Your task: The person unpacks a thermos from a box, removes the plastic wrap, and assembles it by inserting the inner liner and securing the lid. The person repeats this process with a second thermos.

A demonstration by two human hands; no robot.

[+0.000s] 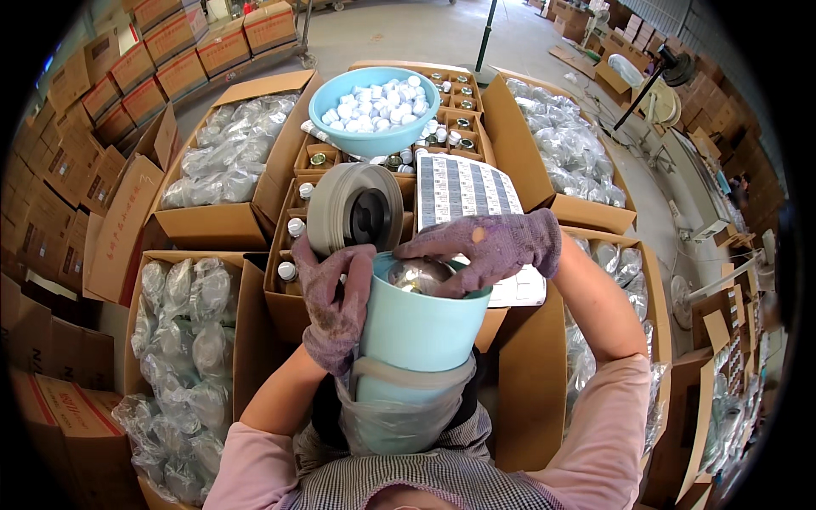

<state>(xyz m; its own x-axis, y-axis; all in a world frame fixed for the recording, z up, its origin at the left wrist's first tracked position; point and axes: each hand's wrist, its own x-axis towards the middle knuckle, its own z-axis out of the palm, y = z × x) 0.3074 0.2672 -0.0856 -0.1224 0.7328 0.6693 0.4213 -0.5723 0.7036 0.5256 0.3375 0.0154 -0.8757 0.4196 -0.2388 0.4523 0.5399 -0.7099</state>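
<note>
Both hands wear worn purple-grey gloves. Between my forearms a light-blue cylindrical canister [425, 327] stands upright, its lower part wrapped in a clear plastic bag [399, 416]. My left hand [336, 297] is curled against the canister's left side and rim. My right hand [484, 252] bends over the far rim, its fingers closed on a shiny, rounded clear object [419, 275] in the canister's mouth; much of that object is hidden. Just beyond my left fingers rests a grey ribbed round piece with a black centre [355, 208], resembling a lid.
A blue basin [374, 144] of white caps sits on cartons of bottles. Label sheets [463, 191] lie right of centre. Cartons of plastic-wrapped clear items [183, 357] flank me, with more at far left [242, 144] and far right [557, 140]. Stacked boxes [170, 51] stand behind.
</note>
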